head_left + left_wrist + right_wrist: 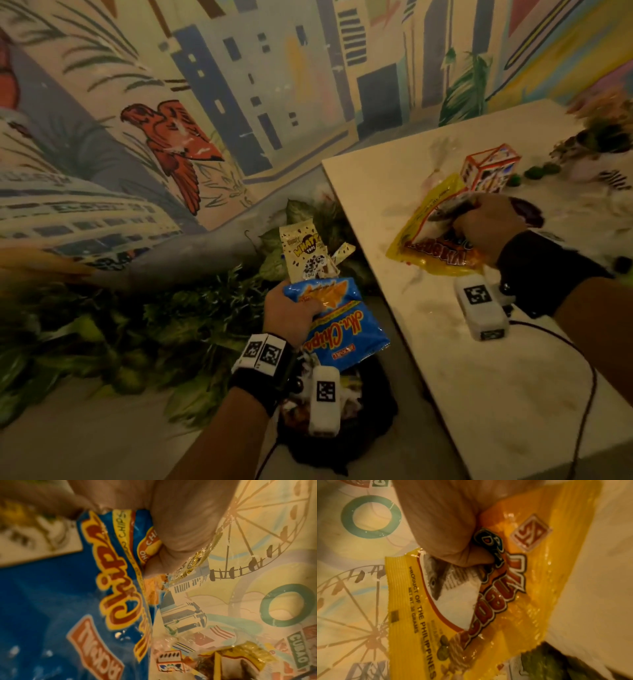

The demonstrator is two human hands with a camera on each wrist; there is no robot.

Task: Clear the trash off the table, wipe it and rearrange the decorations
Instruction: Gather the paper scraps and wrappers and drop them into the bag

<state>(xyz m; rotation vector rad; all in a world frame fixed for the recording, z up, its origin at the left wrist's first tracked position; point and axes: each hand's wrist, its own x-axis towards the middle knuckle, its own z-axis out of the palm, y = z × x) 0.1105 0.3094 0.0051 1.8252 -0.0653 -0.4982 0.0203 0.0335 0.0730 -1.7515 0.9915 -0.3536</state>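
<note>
My left hand [298,308] grips a blue Mr. Chips bag [346,329] and a cream cookie wrapper [308,253] together, beside the table's left edge and above a black trash bag [373,421]. The left wrist view shows fingers [180,527] curled over the blue bag [51,601]. My right hand [472,222] grips a yellow snack bag [431,246] over the white marble table [445,359]. The right wrist view shows fingers [445,527] pinching that yellow bag [530,588]. A red-and-white carton [489,171] stands on the table just behind it.
A potted plant [599,144], small green balls [541,171] and a zebra-striped piece [616,180] sit at the table's far right. Leafy greenery [154,325] lines the floor along a painted mural wall [239,85]. A dark cable [582,359] runs across the table.
</note>
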